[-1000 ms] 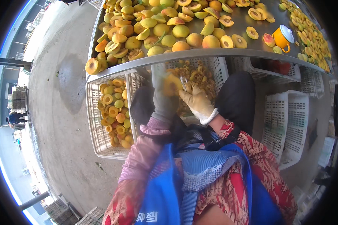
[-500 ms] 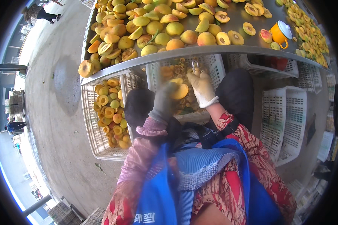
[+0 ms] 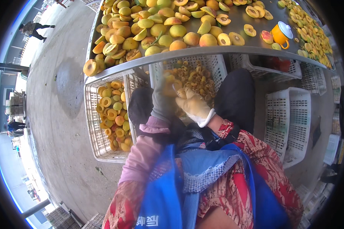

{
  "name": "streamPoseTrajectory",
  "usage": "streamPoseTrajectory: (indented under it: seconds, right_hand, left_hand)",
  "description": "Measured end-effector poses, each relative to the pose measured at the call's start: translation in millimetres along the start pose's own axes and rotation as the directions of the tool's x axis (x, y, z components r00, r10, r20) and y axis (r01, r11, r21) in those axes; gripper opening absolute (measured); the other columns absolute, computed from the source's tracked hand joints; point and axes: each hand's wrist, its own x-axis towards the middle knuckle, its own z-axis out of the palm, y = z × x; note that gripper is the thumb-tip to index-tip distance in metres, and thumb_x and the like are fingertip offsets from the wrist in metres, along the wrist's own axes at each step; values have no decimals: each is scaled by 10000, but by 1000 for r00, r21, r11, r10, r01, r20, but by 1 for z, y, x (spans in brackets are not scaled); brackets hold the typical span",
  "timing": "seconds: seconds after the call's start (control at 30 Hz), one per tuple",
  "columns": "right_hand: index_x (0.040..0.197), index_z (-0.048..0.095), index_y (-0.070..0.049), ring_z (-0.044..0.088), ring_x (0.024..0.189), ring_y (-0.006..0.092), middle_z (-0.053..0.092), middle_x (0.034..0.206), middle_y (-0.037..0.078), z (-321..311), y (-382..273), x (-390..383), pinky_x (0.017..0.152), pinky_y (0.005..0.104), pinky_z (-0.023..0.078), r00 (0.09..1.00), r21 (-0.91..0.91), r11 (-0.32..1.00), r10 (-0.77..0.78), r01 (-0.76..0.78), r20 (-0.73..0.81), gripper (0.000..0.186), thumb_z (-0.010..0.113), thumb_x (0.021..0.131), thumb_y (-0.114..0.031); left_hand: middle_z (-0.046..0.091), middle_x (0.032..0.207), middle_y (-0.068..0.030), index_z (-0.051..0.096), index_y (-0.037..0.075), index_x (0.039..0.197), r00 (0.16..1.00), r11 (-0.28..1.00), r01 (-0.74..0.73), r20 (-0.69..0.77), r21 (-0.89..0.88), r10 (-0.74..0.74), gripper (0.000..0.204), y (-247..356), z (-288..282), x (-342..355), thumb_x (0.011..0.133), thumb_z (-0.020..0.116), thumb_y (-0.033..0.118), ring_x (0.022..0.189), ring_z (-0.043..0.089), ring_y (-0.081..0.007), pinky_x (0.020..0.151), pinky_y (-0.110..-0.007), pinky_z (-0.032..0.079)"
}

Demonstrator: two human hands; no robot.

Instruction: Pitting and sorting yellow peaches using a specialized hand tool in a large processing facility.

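My left hand [image 3: 161, 100], in a grey glove and blurred by motion, is closed around a yellow peach half [image 3: 172, 87]. My right hand [image 3: 197, 107], in a cream-white glove, grips a small metal tool, which showed a looped end half a second ago. Its shiny end now lies against the fruit, mostly blurred. Both hands meet over a white crate [image 3: 219, 65] of brownish pits and scraps [image 3: 198, 78], between my knees. To the left, a white crate [image 3: 91, 128] holds hollowed peach halves [image 3: 116, 114].
A metal table [image 3: 233, 50] crosses just beyond my hands, heaped with cut peaches [image 3: 156, 28]. An orange mug [image 3: 281, 36] with a white lid stands on it. White crates [image 3: 277, 122] sit on the floor at right. A person [image 3: 34, 29] is far off at left.
My right hand has moved left and nearer to me, bringing the tool to the peach half in my left hand. The pits in the middle crate show more. A distant person has shifted.
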Motion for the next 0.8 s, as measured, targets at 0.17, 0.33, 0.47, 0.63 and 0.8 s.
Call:
streamPoseTrajectory:
  seconds: [0.17,0.33,0.47,0.63,0.8]
  right_hand:
    - [1101,530,1,589,988,410,623,1020,248,16,10,10,856,456,468,993,57,998,34,-28,-110,429,566,842,-340]
    - [1141,553,-26,580,964,426,559,1098,289,28,16,20,824,430,485,998,35,998,44,-43,-42,360,509,849,-232]
    - [1202,523,13,617,941,355,587,1118,261,6,-11,20,830,362,491,962,165,951,244,-262,122,411,505,828,-156]
    - [1195,517,46,608,945,228,617,1090,185,23,23,31,825,308,477,971,271,940,164,-207,173,414,535,811,-106]
    - [1028,562,44,593,959,432,613,1002,285,39,52,40,833,436,477,994,346,936,28,-62,103,386,576,753,-226]
  left_hand:
    - [597,1098,-129,540,-4,1170,999,981,44,-6,-191,-46,350,-7,7,0,939,480,252,1019,566,-253,910,-392,461]
    - [611,1066,-120,553,5,1165,994,999,-48,-98,-25,45,356,-21,1,6,949,486,280,970,590,-236,867,-365,486]
    - [621,1021,-105,563,17,1153,967,1000,13,-254,2,-12,367,-31,-8,6,965,474,320,919,603,-201,820,-328,499]
    - [627,959,-83,577,18,1116,965,983,-111,-220,144,141,355,-30,0,5,969,472,323,863,603,-179,773,-308,500]
    - [626,940,-84,586,13,1094,976,996,-13,-217,93,33,313,2,17,-3,961,478,275,866,597,-172,779,-302,494]
